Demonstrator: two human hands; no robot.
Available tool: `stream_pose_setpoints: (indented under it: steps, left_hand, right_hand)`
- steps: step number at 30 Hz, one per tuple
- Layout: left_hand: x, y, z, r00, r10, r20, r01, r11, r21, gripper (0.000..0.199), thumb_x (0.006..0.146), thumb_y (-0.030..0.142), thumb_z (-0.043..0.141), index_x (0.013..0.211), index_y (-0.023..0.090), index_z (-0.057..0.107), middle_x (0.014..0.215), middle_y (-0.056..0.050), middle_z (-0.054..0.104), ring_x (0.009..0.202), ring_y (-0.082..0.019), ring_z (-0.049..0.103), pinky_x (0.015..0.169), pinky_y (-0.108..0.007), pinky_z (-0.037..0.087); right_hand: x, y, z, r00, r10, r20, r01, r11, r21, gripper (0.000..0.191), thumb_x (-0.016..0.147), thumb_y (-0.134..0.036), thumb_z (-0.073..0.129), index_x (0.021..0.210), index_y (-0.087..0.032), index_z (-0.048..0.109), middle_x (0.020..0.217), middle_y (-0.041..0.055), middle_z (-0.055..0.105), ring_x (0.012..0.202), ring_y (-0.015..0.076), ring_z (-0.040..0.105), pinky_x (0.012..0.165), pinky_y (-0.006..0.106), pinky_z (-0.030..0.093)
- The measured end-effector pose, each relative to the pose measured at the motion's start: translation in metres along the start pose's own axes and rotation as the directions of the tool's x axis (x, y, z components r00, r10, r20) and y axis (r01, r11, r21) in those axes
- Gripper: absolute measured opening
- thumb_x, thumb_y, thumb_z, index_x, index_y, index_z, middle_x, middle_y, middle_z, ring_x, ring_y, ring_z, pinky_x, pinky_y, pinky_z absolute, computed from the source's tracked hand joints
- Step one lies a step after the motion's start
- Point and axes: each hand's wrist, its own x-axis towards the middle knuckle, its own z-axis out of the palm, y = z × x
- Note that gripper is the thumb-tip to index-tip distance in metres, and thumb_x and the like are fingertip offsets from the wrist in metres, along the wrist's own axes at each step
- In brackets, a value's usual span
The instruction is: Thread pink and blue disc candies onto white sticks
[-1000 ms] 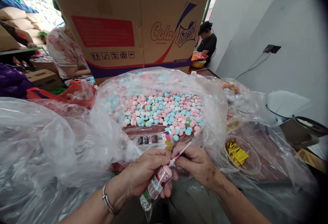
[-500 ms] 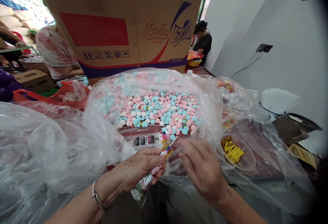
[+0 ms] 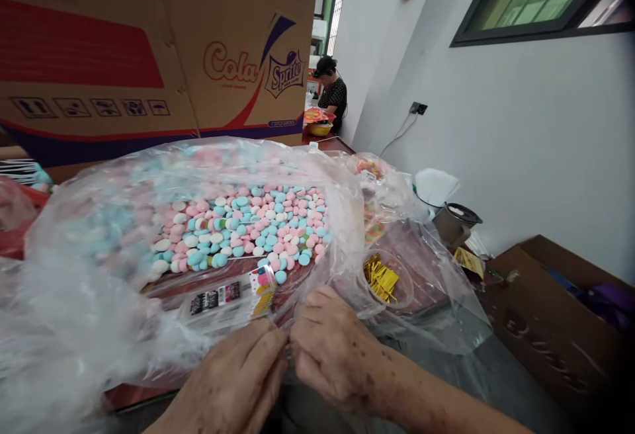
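My left hand (image 3: 238, 374) and my right hand (image 3: 332, 348) meet in front of my body, fingers of both curled and closed. The small clear candy bag that the left hand held earlier is almost wholly hidden; only a shiny sliver shows between the hands. What the right fingers pinch cannot be made out. Just beyond lie flat printed clear bags (image 3: 218, 298). Behind them, pink, blue and white candies (image 3: 268, 239) spill inside a big clear plastic sack (image 3: 342, 216). To the right of my right hand, gold twist ties (image 3: 381, 280) lie in a round clear tub (image 3: 407, 298).
A large cardboard carton (image 3: 183, 43) stands behind the sack. At right are a lidded mug (image 3: 454, 222), a stack of white sheets (image 3: 436, 186) and an open brown box (image 3: 540, 328). A person in black (image 3: 332, 90) sits farther back.
My view has swung to the right. The right hand has closed and come against the left hand. The candy bag, plainly visible in the left hand before, is now covered by the hands.
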Motion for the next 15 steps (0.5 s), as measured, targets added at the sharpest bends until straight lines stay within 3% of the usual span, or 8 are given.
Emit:
stream_pose_setpoints:
  steps: [2,4,6,8,9,10,12,15]
  left_hand:
    - [-0.001,-0.006,0.002,0.996,0.088,-0.022,-0.087,0.995,0.053,0.017,0.085,0.020,0.059,0.088,0.027,0.074,0.081,-0.007,0.071,0.074,-0.022,0.062,0.073,-0.027,0.047]
    - [-0.003,-0.011,0.001,0.995,0.059,-0.078,-0.058,0.998,0.017,0.016,0.084,0.021,0.061,0.089,0.028,0.075,0.080,-0.006,0.071,0.072,-0.022,0.062,0.072,-0.026,0.047]
    - [-0.004,-0.014,-0.002,0.989,-0.077,-0.127,0.066,0.994,-0.088,0.011,0.084,0.026,0.065,0.087,0.027,0.075,0.077,-0.004,0.071,0.070,-0.021,0.062,0.068,-0.024,0.047]
    - [-0.003,-0.014,-0.005,0.962,-0.253,-0.106,0.225,0.948,-0.226,0.014,0.084,0.035,0.065,0.079,0.026,0.075,0.069,-0.003,0.068,0.064,-0.019,0.059,0.060,-0.023,0.045]
    - [-0.003,-0.013,-0.006,0.945,-0.322,-0.067,0.289,0.911,-0.294,0.019,0.083,0.039,0.066,0.075,0.024,0.074,0.065,-0.002,0.065,0.061,-0.018,0.057,0.056,-0.022,0.043]
    - [-0.002,-0.011,-0.006,0.929,-0.370,-0.026,0.336,0.871,-0.359,0.024,0.082,0.043,0.066,0.071,0.023,0.074,0.062,-0.002,0.064,0.059,-0.017,0.056,0.054,-0.022,0.042]
    - [0.001,-0.008,-0.006,0.904,-0.426,0.031,0.389,0.791,-0.472,0.028,0.078,0.046,0.069,0.067,0.021,0.073,0.062,-0.002,0.064,0.058,-0.016,0.056,0.053,-0.022,0.041]
    - [0.003,-0.005,-0.005,0.877,-0.472,0.083,0.428,0.692,-0.581,0.028,0.074,0.047,0.073,0.066,0.019,0.073,0.064,-0.002,0.067,0.057,-0.015,0.055,0.054,-0.022,0.041]
  right_hand:
    - [-0.003,0.005,-0.011,0.996,0.081,-0.045,-0.078,0.994,0.072,0.026,0.091,-0.019,0.042,0.069,-0.018,0.055,0.067,0.0018,0.058,0.067,0.0159,0.046,0.067,0.032,0.036]
    - [-0.014,0.022,-0.026,0.967,0.233,-0.102,-0.220,0.967,0.127,0.026,0.096,-0.023,0.039,0.082,-0.018,0.060,0.078,0.0034,0.063,0.075,0.0163,0.052,0.071,0.031,0.039]
    - [-0.032,0.048,-0.042,0.889,0.445,-0.111,-0.437,0.895,0.089,0.026,0.098,-0.025,0.039,0.092,-0.018,0.062,0.086,0.0056,0.065,0.080,0.0166,0.056,0.073,0.029,0.042]
    - [-0.053,0.078,-0.053,0.794,0.608,-0.005,-0.600,0.782,-0.170,0.027,0.096,-0.025,0.042,0.083,-0.017,0.065,0.086,0.0086,0.065,0.082,0.0202,0.058,0.075,0.032,0.042]
    - [-0.063,0.091,-0.055,0.720,0.692,0.056,-0.646,0.697,-0.312,0.026,0.093,-0.022,0.044,0.080,-0.017,0.066,0.087,0.0099,0.066,0.082,0.0216,0.059,0.073,0.033,0.042]
    - [-0.071,0.102,-0.055,0.648,0.753,0.114,-0.655,0.627,-0.423,0.023,0.090,-0.018,0.047,0.078,-0.017,0.067,0.087,0.0112,0.068,0.081,0.0227,0.060,0.071,0.033,0.041]
    - [-0.082,0.117,-0.048,0.556,0.813,0.173,-0.639,0.551,-0.537,0.019,0.083,-0.012,0.053,0.074,-0.016,0.070,0.087,0.0139,0.070,0.080,0.0243,0.063,0.070,0.033,0.041]
    - [-0.083,0.125,-0.031,0.542,0.821,0.179,-0.637,0.541,-0.549,0.017,0.075,-0.006,0.057,0.073,-0.014,0.071,0.082,0.0155,0.071,0.079,0.0256,0.065,0.069,0.033,0.042]
